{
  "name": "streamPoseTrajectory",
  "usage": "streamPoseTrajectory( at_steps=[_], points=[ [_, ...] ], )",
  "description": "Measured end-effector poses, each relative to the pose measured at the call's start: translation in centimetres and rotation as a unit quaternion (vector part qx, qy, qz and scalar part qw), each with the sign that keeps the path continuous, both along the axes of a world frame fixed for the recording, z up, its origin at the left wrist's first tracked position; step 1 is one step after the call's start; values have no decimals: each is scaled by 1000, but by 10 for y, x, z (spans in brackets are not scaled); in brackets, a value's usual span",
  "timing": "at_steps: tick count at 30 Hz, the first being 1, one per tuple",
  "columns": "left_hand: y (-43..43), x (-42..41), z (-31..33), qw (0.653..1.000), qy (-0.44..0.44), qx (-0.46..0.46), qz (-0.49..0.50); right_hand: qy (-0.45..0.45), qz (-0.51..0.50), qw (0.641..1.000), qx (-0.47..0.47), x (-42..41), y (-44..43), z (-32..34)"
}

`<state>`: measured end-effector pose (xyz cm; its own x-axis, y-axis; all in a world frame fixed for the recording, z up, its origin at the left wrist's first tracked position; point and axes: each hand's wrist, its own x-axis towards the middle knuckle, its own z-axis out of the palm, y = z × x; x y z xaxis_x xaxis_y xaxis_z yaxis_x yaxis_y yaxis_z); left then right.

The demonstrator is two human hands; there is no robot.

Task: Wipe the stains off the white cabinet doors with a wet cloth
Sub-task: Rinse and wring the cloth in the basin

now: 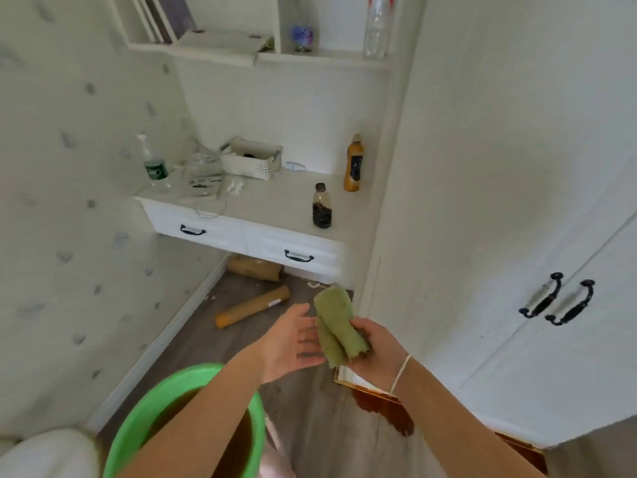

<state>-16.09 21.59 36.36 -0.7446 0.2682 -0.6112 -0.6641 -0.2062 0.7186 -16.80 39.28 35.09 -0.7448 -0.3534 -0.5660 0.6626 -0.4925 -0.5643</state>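
My right hand (375, 350) grips a rolled green cloth (336, 322) by its lower end, so the cloth sticks up above the floor. My left hand (289, 343) is open, palm up, its fingertips touching the cloth's left side. The white cabinet doors (517, 201) fill the right side, with two black handles (558, 298) where they meet. Small dark specks show on the lower door near the hands.
A green basin (138, 408) of brownish water sits on the floor under my left arm. A brown puddle (389, 412) lies by the cabinet base. A cardboard tube (253, 306) lies on the floor. The desk (269, 201) holds bottles and a white basket.
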Motion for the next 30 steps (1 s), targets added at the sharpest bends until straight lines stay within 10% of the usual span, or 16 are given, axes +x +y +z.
streamPoseTrajectory(
  at_steps=[12,30],
  points=[
    [-65,203,-82,906,-7,-81,415,-13,301,945,128,105,-133,-91],
    [-197,197,-255,869,-150,-160,444,-93,258,907,319,105,-247,-262]
  ],
)
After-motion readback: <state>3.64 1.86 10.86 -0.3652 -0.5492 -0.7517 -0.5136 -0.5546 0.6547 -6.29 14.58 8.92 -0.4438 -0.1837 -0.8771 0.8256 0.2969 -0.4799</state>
